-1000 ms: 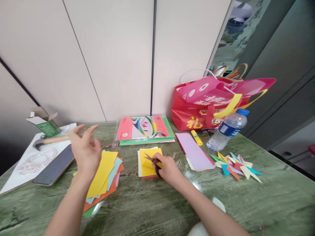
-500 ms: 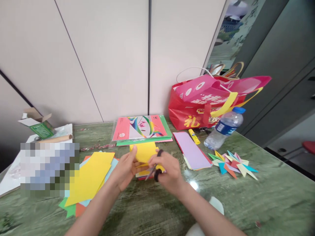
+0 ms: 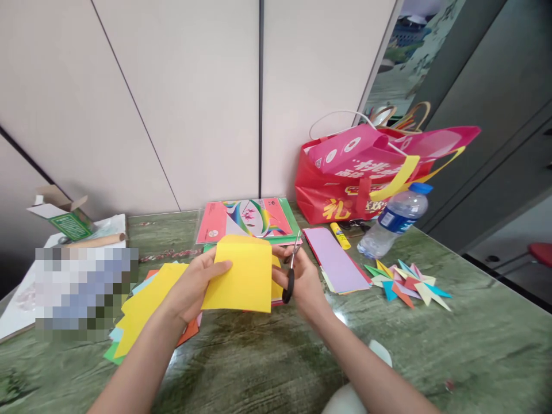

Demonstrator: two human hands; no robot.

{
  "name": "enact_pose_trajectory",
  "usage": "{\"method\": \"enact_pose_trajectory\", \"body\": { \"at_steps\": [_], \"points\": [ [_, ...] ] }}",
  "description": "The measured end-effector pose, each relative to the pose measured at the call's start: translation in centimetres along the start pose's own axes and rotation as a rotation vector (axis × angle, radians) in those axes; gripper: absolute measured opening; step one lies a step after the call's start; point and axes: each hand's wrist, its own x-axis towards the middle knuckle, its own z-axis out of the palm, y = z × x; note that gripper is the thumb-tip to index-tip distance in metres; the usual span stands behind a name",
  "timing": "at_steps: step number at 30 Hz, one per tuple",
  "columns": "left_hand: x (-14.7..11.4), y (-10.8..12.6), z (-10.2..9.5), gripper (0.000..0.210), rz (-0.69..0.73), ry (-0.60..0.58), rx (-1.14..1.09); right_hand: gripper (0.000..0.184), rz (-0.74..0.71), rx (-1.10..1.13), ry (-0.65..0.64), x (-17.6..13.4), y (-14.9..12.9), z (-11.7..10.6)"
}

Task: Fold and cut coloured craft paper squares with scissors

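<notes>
A yellow sheet of paper (image 3: 244,282) is pinched in my left hand (image 3: 200,282), thumb on its face and fingers behind. It is held up above the table, with its top edge bent back. My right hand (image 3: 304,282) grips black-handled scissors (image 3: 290,282), blades pointing up and away from the paper; its fingertips are at the sheet's right edge. Partly hidden behind the yellow sheet lies a small stack of coloured paper (image 3: 276,290). Left of my left hand, larger yellow sheets (image 3: 150,305) rest on blue, green and orange ones.
At the back lies a packet of coloured paper (image 3: 241,218). To the right are purple strips (image 3: 338,261), a glue stick (image 3: 340,236), a plastic bottle (image 3: 394,221), folded paper stars (image 3: 409,284) and a red bag (image 3: 336,184). A green box (image 3: 69,224) stands at left.
The yellow paper now shows a larger face, opened out toward me. My right hand has turned the scissors from pointing down-left to pointing up. My left hand has shifted slightly left.
</notes>
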Motion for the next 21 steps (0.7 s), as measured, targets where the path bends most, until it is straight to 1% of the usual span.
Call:
{"method": "enact_pose_trajectory", "body": {
  "at_steps": [2, 4, 6, 8, 11, 13, 15, 16, 19, 21],
  "points": [
    [-0.2, 0.0, 0.1, 0.044, -0.071, -0.059, 0.004, 0.037, 0.055, 0.057, 0.048, -0.1, 0.4, 0.2],
    [-0.3, 0.0, 0.3, 0.040, -0.135, -0.108, 0.007, 0.037, 0.071, 0.110, 0.136, -0.2, 0.7, 0.4],
    [-0.4, 0.1, 0.4, 0.037, -0.181, -0.140, 0.009, 0.037, 0.076, 0.162, 0.197, -0.1, 0.5, 0.3],
    [-0.5, 0.2, 0.3, 0.034, -0.214, -0.171, 0.002, 0.037, 0.097, 0.205, 0.197, 0.0, 0.3, 0.1],
    [-0.5, 0.2, -0.1, 0.032, -0.251, -0.194, -0.010, 0.034, 0.145, 0.226, 0.139, 0.2, 0.0, -0.1],
    [-0.4, 0.1, -0.6, 0.030, -0.254, -0.124, -0.036, 0.029, 0.141, 0.212, 0.123, 0.2, 0.0, -0.1],
    [-0.1, 0.0, -1.2, 0.029, -0.236, -0.030, -0.104, 0.027, 0.116, 0.201, 0.143, 0.1, 0.1, -0.1],
    [0.2, -0.1, -1.4, 0.031, -0.205, 0.009, -0.157, 0.027, 0.099, 0.196, 0.165, 0.1, 0.2, -0.1],
    [1.1, -0.3, -1.3, 0.030, -0.056, 0.084, -0.305, 0.026, 0.037, 0.184, 0.277, 0.1, 0.1, -0.1],
    [1.3, -0.6, -0.5, 0.026, 0.022, 0.115, -0.332, 0.025, -0.010, 0.172, 0.368, 0.2, -0.2, -0.2]
  ]
}}
